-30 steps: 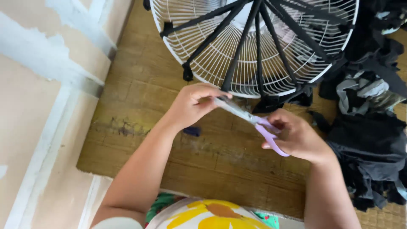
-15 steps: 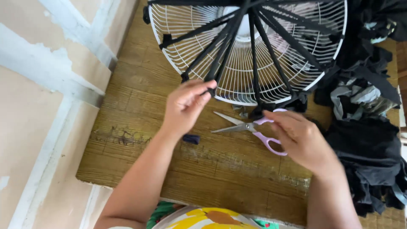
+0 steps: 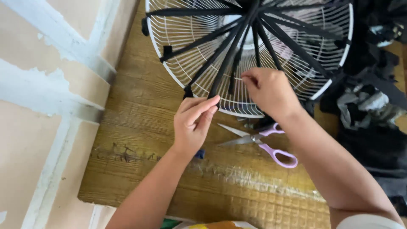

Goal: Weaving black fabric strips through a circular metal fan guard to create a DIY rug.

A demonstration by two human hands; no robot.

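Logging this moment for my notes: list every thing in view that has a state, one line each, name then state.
Fan guard: white wire, lying flat on the mat, black strips tied across it.
Black strip: stretched from hub to rim, pinched by both hands.
Scissors: set down on the mat, blades slightly open, unheld.
Left hand: fingers on the strip's rim end.
Right hand: fingers pinching at the wires.
Black fabric pile: heaped loose.

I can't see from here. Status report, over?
Left hand pinching black strip at guard rim. Right hand on wires. Scissors lying open on mat.

scissors (image 3: 258, 140) block mat between arms, black cloth pile (image 3: 373, 127) crowds right
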